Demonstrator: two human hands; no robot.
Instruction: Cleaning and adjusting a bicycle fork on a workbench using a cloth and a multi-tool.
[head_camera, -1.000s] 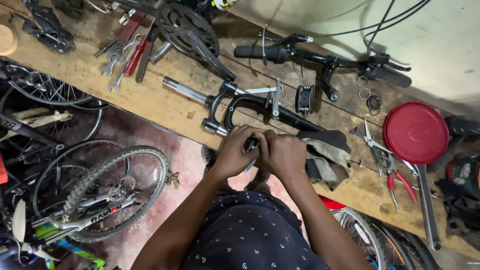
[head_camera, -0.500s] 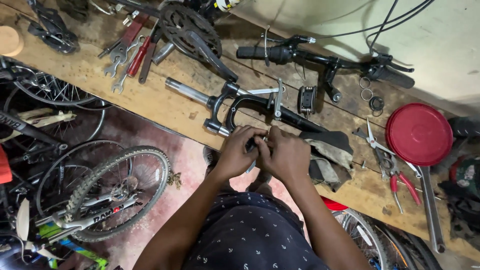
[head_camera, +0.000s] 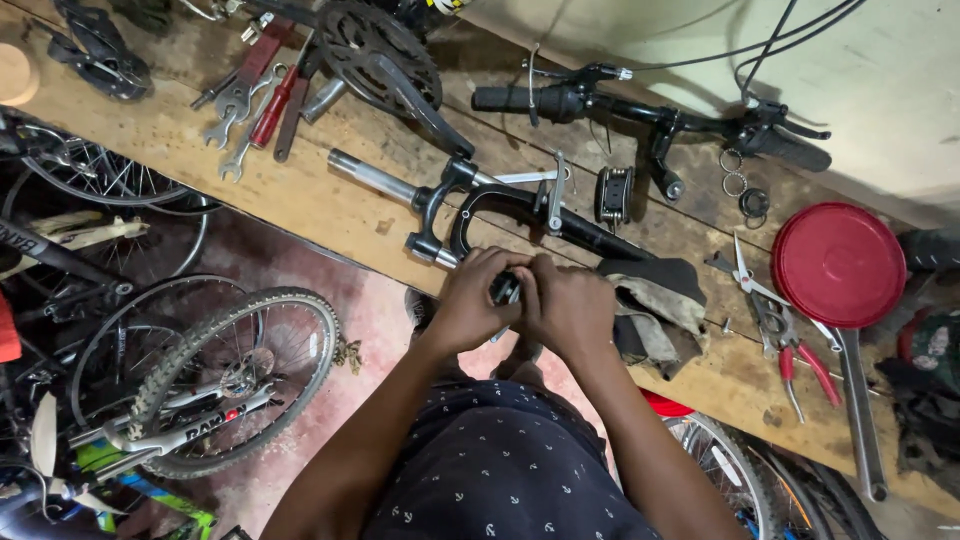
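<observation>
Your left hand (head_camera: 475, 300) and right hand (head_camera: 570, 308) are pressed together at the bench edge, fingers curled around a small dark metal part (head_camera: 506, 290) pinched between them; most of it is hidden, so you cannot tell what it is. At twelve o'clock from your hands lies a black suspension fork (head_camera: 500, 205) on the wooden workbench (head_camera: 310, 205). A dirty rag (head_camera: 655, 305) sits at three o'clock, a red round lid (head_camera: 838, 264) farther out at two.
</observation>
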